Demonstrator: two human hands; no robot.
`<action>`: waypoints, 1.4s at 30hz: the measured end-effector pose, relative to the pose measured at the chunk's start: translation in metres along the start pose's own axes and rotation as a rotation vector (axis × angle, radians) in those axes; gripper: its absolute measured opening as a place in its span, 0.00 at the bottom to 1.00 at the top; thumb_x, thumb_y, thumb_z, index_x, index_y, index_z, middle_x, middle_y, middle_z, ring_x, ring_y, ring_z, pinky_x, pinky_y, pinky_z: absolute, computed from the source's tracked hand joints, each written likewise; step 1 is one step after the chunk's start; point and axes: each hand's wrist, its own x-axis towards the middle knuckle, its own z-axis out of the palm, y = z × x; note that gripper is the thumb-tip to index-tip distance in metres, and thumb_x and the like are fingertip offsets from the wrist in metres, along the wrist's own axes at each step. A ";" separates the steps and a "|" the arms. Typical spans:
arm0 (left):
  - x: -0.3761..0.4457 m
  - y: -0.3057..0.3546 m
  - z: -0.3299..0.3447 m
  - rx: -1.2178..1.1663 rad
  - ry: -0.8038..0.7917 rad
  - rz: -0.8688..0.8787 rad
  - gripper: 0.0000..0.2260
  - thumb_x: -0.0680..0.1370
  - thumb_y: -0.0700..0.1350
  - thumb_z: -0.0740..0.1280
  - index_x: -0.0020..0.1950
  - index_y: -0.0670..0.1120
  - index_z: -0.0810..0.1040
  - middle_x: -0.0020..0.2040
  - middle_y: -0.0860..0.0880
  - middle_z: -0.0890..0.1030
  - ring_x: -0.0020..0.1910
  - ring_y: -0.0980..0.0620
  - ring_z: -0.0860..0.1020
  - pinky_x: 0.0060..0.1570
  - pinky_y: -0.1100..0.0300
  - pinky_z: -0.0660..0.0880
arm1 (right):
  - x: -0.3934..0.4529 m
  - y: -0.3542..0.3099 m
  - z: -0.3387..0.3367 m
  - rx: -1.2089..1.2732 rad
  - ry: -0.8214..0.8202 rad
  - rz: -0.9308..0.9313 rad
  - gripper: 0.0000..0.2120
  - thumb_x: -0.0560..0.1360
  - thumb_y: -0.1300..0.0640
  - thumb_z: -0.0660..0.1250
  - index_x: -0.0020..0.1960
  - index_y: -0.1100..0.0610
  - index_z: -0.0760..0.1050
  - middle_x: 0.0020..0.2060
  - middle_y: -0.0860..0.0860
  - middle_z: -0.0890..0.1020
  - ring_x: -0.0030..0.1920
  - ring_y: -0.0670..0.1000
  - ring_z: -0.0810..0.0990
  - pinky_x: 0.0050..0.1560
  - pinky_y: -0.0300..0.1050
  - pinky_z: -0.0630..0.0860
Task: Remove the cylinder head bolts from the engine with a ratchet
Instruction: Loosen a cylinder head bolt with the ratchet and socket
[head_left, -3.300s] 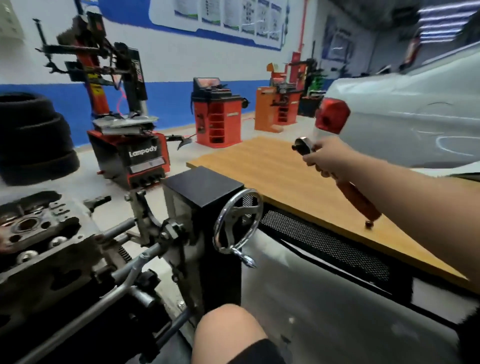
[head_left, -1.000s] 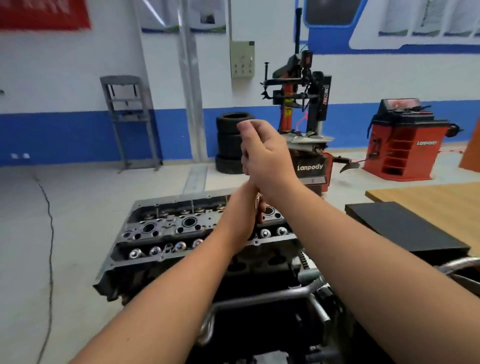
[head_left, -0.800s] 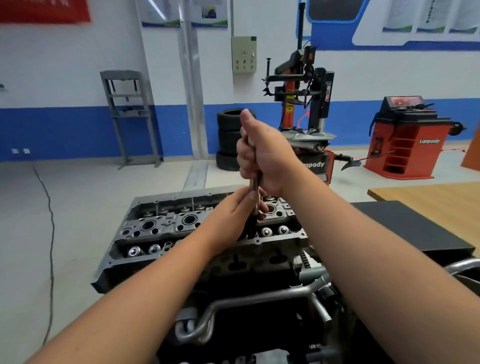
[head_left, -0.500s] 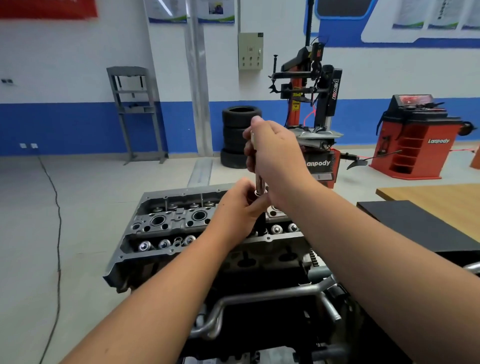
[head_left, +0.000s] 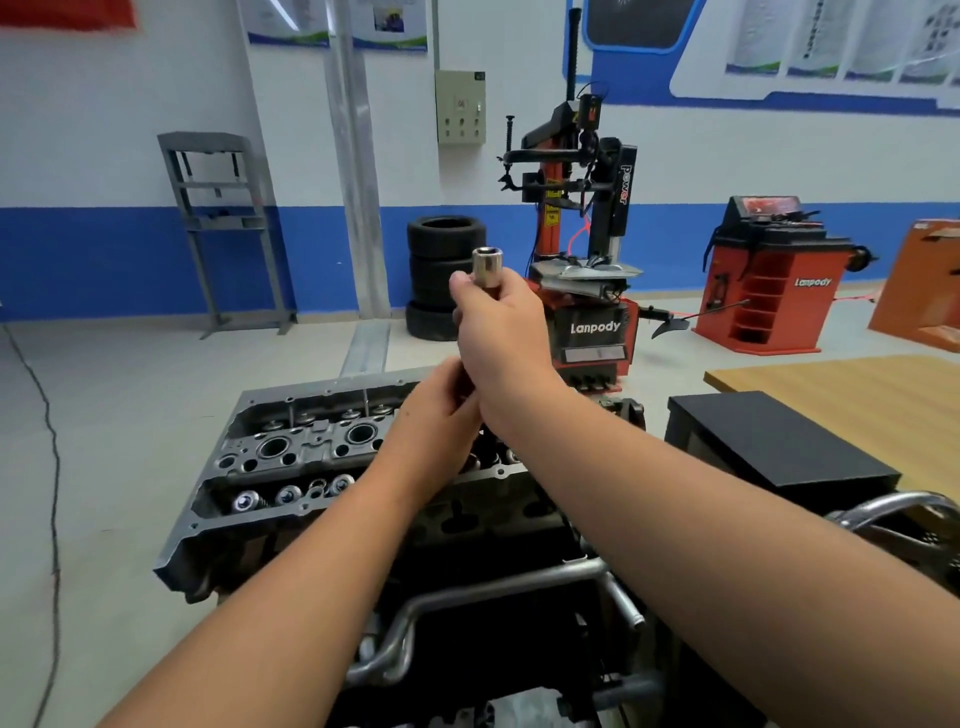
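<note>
tyres (head_left: 445, 275) behind raised socket (head_left: 486, 265) (upright)

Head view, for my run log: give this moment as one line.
stage: tool held over cylinder head | right hand: grips socket extension, upright | left hand: holds lower end | bolt contact: hidden

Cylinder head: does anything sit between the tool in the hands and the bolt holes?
Nothing foreign shows. The right hand grips the tool with its socket end pointing up, above the cylinder head. The left hand covers the lower part, so that contact point is hidden.
</note>
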 end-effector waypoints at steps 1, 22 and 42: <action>0.001 -0.001 0.000 0.011 0.014 -0.005 0.03 0.82 0.48 0.65 0.49 0.55 0.76 0.39 0.65 0.81 0.36 0.65 0.77 0.37 0.61 0.71 | -0.001 0.001 0.001 0.036 -0.003 -0.038 0.09 0.80 0.50 0.66 0.43 0.52 0.73 0.35 0.46 0.75 0.32 0.40 0.73 0.37 0.37 0.70; -0.004 -0.001 0.002 0.007 0.082 -0.030 0.08 0.79 0.54 0.68 0.53 0.52 0.77 0.43 0.57 0.84 0.40 0.60 0.80 0.39 0.60 0.75 | 0.012 -0.024 -0.001 0.092 -0.092 0.098 0.11 0.77 0.56 0.60 0.37 0.54 0.74 0.27 0.48 0.74 0.29 0.48 0.70 0.31 0.43 0.67; -0.006 0.002 -0.001 -0.160 -0.052 -0.065 0.06 0.82 0.52 0.69 0.58 0.55 0.80 0.50 0.54 0.86 0.51 0.52 0.85 0.58 0.46 0.81 | 0.019 -0.020 -0.006 0.180 -0.263 0.086 0.17 0.76 0.54 0.59 0.29 0.55 0.65 0.22 0.48 0.64 0.23 0.49 0.59 0.25 0.40 0.59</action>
